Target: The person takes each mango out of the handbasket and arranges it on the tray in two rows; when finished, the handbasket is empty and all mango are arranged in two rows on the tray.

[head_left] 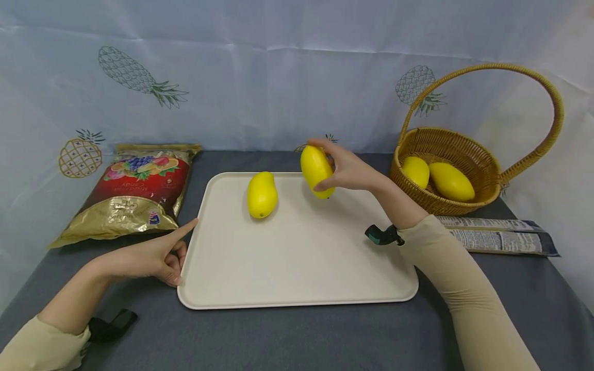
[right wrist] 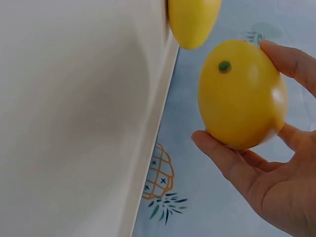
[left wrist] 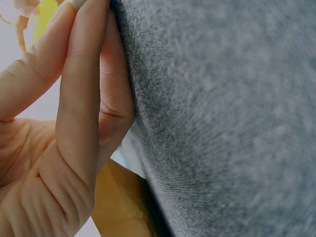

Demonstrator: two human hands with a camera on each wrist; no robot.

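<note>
My right hand [head_left: 345, 167] grips a yellow mango [head_left: 315, 167] between thumb and fingers, above the back part of a cream tray [head_left: 297, 257]. Its small green stem spot shows in the right wrist view, where the mango [right wrist: 242, 94] is held clear of the tray surface. Another mango [head_left: 262, 195] lies on the tray, left of the held one. At the tray's left rim, my left hand [head_left: 148, 257] holds the edge, with the index finger stretched along it and other fingers curled. Close up, the left hand's fingers [left wrist: 81, 89] come together at the pale rim.
A wicker basket [head_left: 445, 203] with a tall handle stands at the back right, holding two mangoes [head_left: 450, 181]. Folded newspaper-print material [head_left: 501, 239] lies in front of it. A red and gold candy bag [head_left: 134, 190] lies at the back left. Behind hangs a pineapple-print cloth [head_left: 260, 93].
</note>
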